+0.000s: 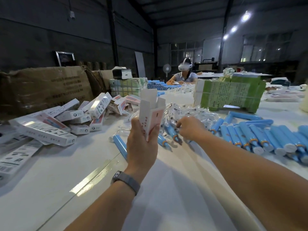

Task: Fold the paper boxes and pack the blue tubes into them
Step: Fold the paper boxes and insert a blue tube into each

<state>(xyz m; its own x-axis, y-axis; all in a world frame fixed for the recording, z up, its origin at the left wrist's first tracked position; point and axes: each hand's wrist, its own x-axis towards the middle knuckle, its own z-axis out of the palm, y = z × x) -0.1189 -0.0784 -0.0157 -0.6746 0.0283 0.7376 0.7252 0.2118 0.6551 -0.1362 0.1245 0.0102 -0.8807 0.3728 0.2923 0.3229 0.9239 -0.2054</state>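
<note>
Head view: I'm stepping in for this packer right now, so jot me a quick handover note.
Left hand grips an upright paper box, top flaps open, nothing visibly inside.
Right hand reaches onto a blue tube among clear wrappers; grip unclear.
More blue tubes lie to the right.
Done: packed boxes piled on the left.
Left: load the tube, close the flaps, repeat.

A white table (55, 177) bears blue tubes (260, 135), folded paper boxes (71, 120), clear packets (188, 112) and cardboard cartons (43, 87).
</note>
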